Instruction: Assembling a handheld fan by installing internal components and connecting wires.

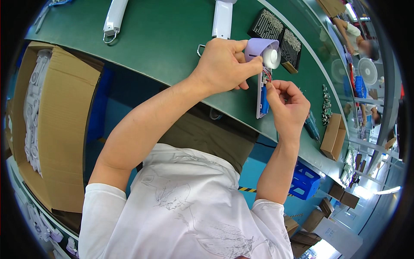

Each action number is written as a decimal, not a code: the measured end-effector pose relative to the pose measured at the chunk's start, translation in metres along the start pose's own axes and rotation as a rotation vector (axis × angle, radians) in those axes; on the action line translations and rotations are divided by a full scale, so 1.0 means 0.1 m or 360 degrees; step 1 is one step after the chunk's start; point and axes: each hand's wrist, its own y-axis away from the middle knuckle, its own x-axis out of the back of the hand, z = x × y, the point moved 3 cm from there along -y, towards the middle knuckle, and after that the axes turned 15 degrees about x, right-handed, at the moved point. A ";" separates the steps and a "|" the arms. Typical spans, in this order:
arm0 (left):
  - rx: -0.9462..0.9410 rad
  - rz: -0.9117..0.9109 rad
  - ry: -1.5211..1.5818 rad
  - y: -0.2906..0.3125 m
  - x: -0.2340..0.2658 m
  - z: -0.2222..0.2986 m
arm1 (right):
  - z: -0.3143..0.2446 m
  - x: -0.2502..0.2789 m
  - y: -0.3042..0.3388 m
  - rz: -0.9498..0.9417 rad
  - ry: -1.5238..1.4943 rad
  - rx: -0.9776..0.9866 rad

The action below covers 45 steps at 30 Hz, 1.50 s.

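Note:
Above the bench edge my left hand (226,64) is closed round the lavender head housing (257,46) of a small opened handheld device. A white round part (271,57) sits in the mouth of that housing. Below it runs the device's narrow handle shell (259,101), uncovered, with a blue cylindrical battery (264,100) in it. Red wires (268,75) and small board parts show between head and battery. My right hand (288,103) pinches thumb and forefinger together beside these wires. What lies between those fingertips is too small to make out.
Two black trays (267,25) of small metal parts stand beyond the device. At right lie a teal power screwdriver (311,126), small circuit boards (326,101) and a cardboard box (333,136). White handles (222,19) lie at the back. A large carton (64,129) of white parts stands left.

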 end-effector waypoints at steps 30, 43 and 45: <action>-0.0018 0.0002 -0.0006 -0.03 -0.01 -0.04 | 0.20 -0.13 -0.13 -0.0107 -0.0861 -0.0615; -0.0024 -0.0026 0.0033 0.00 -0.02 0.00 | 0.33 -0.10 -0.14 -0.0083 -0.0942 -0.0643; -0.0033 -0.0026 0.0037 -0.01 -0.02 -0.01 | 0.34 -0.10 -0.14 -0.0075 -0.0951 -0.0628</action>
